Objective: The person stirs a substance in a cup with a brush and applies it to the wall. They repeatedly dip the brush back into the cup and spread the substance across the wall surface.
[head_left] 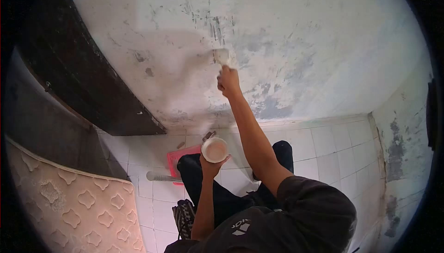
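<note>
From my remote seat I look down past a dark-shirted torso to a scuffed white wall (323,26) with grey patches; the right arm reaches up and forward, and the right hand (229,82), slightly blurred, has its fingers closed around the lower end of a pale flat tool (222,56); the tool's wide end lies at the wall, over or just beside a marked seam, though I cannot tell how firmly it presses; the left hand (209,168) supports a round white bowl (204,149) from below and the side, its fingers curved around it; the bowl is roughly upright, mouth towards me, with pale pinkish material inside.

To do this stroke well, I would want the wide edge flat along its full width, the handle tilted slightly, and the pressure light and even, so that neither corner digs in; I judge that small loads and smooth passes would suit this uneven surface; the bowl is best held level and near the work, to catch drips.

Below, a pink tray (171,162) lies on the white tiled floor (300,167), near the left knee; a patterned mattress (88,216) is at the lower left.
</note>
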`<state>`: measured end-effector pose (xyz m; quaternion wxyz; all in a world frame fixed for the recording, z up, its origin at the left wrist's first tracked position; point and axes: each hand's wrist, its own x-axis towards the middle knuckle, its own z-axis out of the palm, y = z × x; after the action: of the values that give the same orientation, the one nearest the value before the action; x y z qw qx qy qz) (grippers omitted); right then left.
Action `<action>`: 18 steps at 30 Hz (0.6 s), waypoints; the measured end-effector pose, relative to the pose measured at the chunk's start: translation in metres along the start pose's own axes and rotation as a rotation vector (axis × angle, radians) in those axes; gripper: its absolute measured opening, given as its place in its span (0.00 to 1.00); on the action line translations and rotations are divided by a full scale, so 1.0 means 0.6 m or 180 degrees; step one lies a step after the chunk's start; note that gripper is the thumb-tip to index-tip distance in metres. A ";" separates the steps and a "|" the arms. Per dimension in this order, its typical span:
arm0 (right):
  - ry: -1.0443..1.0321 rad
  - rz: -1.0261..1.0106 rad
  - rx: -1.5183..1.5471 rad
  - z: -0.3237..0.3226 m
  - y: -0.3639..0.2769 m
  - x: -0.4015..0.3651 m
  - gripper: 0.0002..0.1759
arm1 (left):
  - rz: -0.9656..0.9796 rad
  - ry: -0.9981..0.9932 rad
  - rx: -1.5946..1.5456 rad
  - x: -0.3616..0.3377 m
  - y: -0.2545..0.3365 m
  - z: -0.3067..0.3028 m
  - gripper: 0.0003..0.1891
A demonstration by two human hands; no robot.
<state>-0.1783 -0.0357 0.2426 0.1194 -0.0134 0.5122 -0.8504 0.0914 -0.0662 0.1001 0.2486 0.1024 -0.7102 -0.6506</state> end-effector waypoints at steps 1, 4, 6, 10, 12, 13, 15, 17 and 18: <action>-0.0040 -0.0132 0.0055 0.022 -0.036 -0.006 0.18 | 0.0035 -0.0044 0.0011 0.000 0.007 -0.001 0.39; -0.0155 -0.0349 0.0194 0.069 -0.121 -0.008 0.17 | 0.0125 -0.0049 0.0005 -0.002 0.017 0.000 0.38; -0.0213 -0.0351 0.0309 0.087 -0.158 -0.018 0.15 | 0.0182 -0.0004 -0.0003 -0.005 0.020 -0.002 0.38; -0.0348 -0.0308 0.0319 0.088 -0.163 -0.063 0.15 | 0.0158 0.0043 0.0030 -0.008 0.013 0.000 0.38; -0.0427 -0.0312 0.0240 0.074 -0.130 -0.056 0.16 | 0.0093 0.0074 0.0035 -0.008 0.007 0.000 0.39; -0.0430 -0.0301 0.0243 0.064 -0.105 -0.045 0.16 | 0.0091 0.0052 0.0037 -0.009 0.006 -0.001 0.39; -0.0108 0.0102 0.0231 0.045 -0.053 -0.022 0.15 | 0.0095 0.0027 0.0048 -0.010 0.003 -0.002 0.39; -0.0074 0.0318 0.0291 0.022 -0.009 -0.004 0.15 | -0.0004 0.0107 0.0005 -0.012 0.000 -0.003 0.39; -0.0037 0.0540 0.0342 0.012 0.012 0.003 0.15 | 0.0006 0.0113 0.0012 -0.010 -0.002 -0.005 0.39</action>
<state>-0.1779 -0.0452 0.2397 0.1945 0.0316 0.4645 -0.8634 0.0980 -0.0663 0.0974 0.2615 0.1138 -0.7070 -0.6472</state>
